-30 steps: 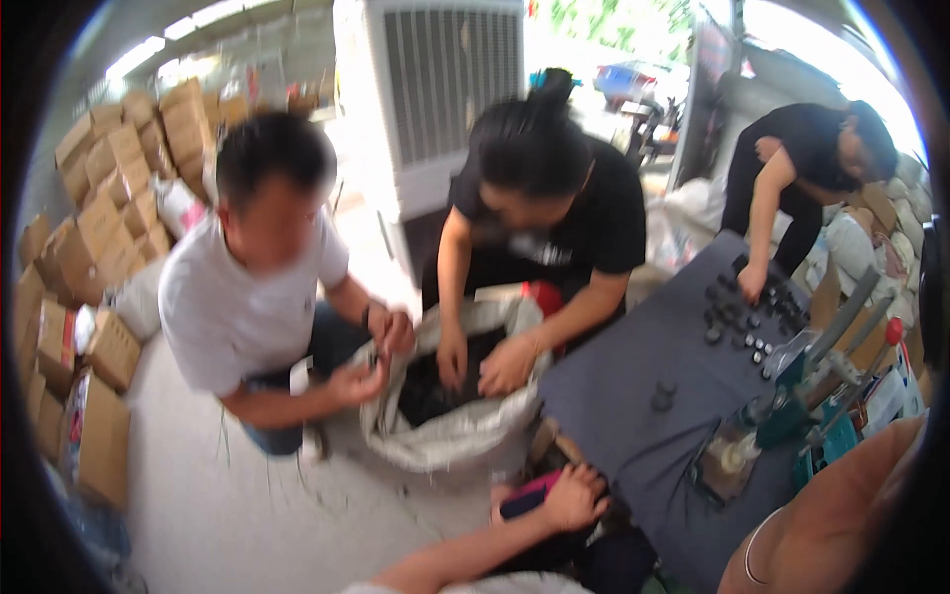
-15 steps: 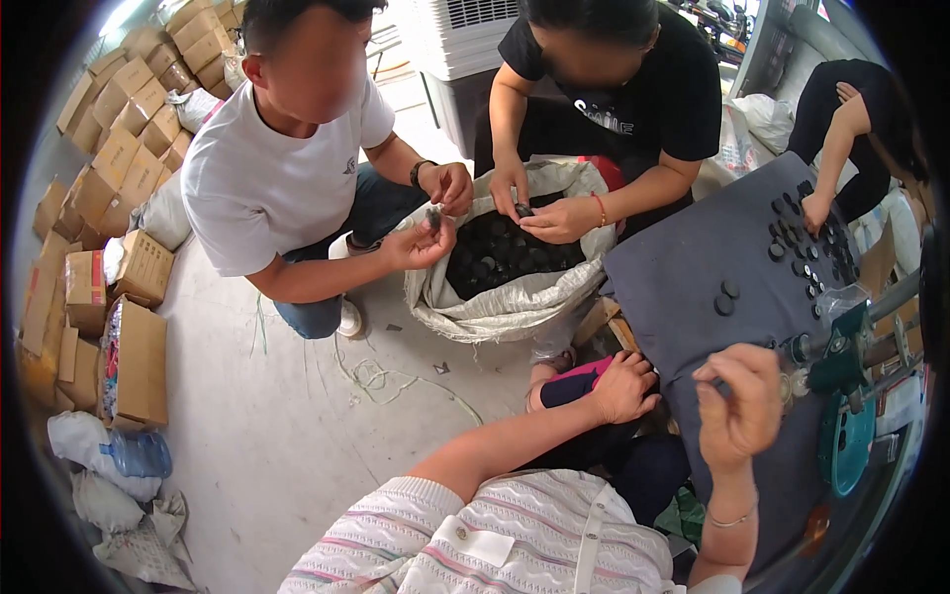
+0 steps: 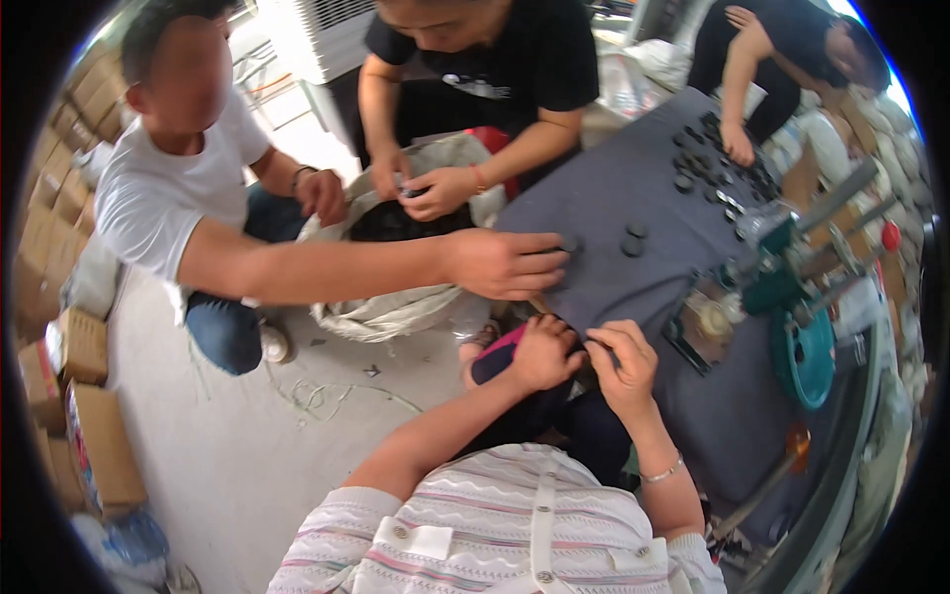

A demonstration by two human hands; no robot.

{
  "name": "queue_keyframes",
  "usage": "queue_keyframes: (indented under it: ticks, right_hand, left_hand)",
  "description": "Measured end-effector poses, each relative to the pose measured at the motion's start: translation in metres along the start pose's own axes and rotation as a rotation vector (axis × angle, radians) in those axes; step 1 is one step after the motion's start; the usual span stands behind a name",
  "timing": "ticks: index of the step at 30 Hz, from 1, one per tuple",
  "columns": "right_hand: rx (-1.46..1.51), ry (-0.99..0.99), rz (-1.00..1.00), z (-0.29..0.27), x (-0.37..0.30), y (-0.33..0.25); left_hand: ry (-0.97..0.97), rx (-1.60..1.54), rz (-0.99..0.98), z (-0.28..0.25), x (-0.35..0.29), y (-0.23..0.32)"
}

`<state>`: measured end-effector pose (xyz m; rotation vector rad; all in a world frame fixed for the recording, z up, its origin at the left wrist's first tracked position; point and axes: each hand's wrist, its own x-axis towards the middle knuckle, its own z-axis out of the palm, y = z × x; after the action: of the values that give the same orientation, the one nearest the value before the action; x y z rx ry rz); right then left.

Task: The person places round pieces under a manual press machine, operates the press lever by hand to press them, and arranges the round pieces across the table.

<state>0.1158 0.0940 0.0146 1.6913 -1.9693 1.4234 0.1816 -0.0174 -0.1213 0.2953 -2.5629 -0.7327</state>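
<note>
My left hand (image 3: 542, 353) lies on my leg near the table edge, fingers loosely stretched out and holding nothing visible. My right hand (image 3: 625, 368) is beside it at the table's front edge, thumb and fingertips pinched together; anything small between them cannot be made out. A co-worker's hand (image 3: 510, 264) reaches across from the left to the grey cloth-covered table (image 3: 604, 287), with a dark round disc (image 3: 569, 244) at its fingertips. Two more black discs (image 3: 633, 239) lie a little to the right of it. A green hand press (image 3: 777, 282) stands right of my right hand.
A white woven sack (image 3: 381, 309) of black discs stands between two co-workers. At the far table end, another person's hand (image 3: 736, 145) touches scattered black discs (image 3: 693, 163). A teal basin (image 3: 804, 371) sits beyond the press. Cardboard boxes (image 3: 104, 436) line the left side.
My right hand has come down and left from its raised place by the press. The co-worker in white has stretched an arm from the sack to the table. The whole view has shifted.
</note>
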Motion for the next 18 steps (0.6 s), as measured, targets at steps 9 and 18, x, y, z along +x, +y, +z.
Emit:
queue_keyframes:
  ticks: [9, 18]
  right_hand:
    - [-0.153, 0.100, 0.047, -0.039, -0.022, 0.006]
    - [-0.351, 0.319, 0.207, -0.109, -0.062, 0.020]
  left_hand:
    - [0.125, -0.043, 0.100, -0.004, 0.000, 0.000]
    - [0.535, -0.176, 0.190, -0.061, 0.018, 0.009]
